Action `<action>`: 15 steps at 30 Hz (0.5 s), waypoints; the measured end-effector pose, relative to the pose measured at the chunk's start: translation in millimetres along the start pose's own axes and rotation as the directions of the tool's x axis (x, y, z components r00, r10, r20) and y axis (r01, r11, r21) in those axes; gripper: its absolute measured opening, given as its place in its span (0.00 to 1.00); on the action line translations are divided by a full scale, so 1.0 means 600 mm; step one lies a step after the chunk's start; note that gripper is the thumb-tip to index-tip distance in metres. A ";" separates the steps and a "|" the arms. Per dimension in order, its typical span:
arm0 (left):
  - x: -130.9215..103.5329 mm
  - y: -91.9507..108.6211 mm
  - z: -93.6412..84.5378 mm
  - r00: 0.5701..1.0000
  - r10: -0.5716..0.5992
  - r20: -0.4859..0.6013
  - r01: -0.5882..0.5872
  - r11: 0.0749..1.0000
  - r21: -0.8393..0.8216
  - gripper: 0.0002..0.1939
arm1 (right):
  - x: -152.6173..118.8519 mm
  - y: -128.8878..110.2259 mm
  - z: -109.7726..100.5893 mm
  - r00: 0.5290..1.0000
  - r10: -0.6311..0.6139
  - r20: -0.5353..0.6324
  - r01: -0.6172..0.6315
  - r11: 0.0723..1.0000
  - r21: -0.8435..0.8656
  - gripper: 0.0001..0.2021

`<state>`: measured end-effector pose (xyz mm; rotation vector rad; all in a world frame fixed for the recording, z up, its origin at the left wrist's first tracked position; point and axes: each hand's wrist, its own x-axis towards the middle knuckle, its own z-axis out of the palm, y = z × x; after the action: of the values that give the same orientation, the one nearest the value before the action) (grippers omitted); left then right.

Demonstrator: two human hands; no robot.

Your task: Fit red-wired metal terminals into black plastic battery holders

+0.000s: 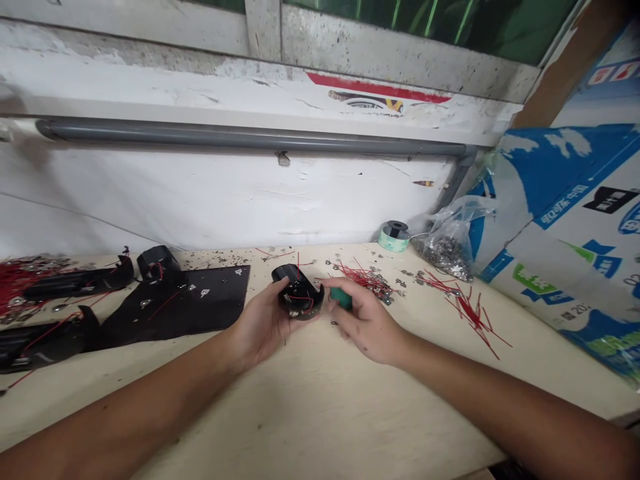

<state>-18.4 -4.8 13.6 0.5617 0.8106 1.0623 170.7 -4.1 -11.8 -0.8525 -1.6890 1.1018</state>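
Note:
My left hand [263,327] is closed round a black plastic housing [299,293], held a little above the table in the middle of the view. A red wire runs across the housing's open end and another stands up from behind it. To the right, my right hand [367,323] is curled round a small green object [341,299]; the fingers cover most of it, so its kind is hidden. The fingertips of that hand are close to the housing's curved lip, and I cannot tell whether they touch it.
Left of my hands lies a black mat [200,310] with small metal tabs on it. More black housings [47,340] with red wires lie beside it. Red wires [470,313] and metal tabs are scattered at right, near a plastic bag [447,250], a tape roll [393,237] and a large carton [565,220].

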 end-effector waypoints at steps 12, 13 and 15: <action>0.006 -0.012 -0.017 0.950 -0.106 0.294 0.059 0.984 0.167 0.22 | -0.004 -0.050 -0.015 0.953 -0.021 0.302 0.077 0.981 -0.175 0.12; 0.007 -0.013 -0.021 0.938 -0.117 0.326 0.062 0.983 0.175 0.22 | -0.003 -0.061 -0.017 0.939 -0.048 0.340 0.127 0.969 -0.212 0.11; 0.009 -0.013 -0.026 0.929 -0.097 0.356 0.036 0.984 0.174 0.21 | -0.005 -0.087 -0.025 0.900 -0.087 0.426 0.227 0.930 -0.290 0.10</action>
<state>-25.4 -2.7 -3.2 0.8381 0.5871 0.7992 182.6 -21.3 38.5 -0.6997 -2.3030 0.9354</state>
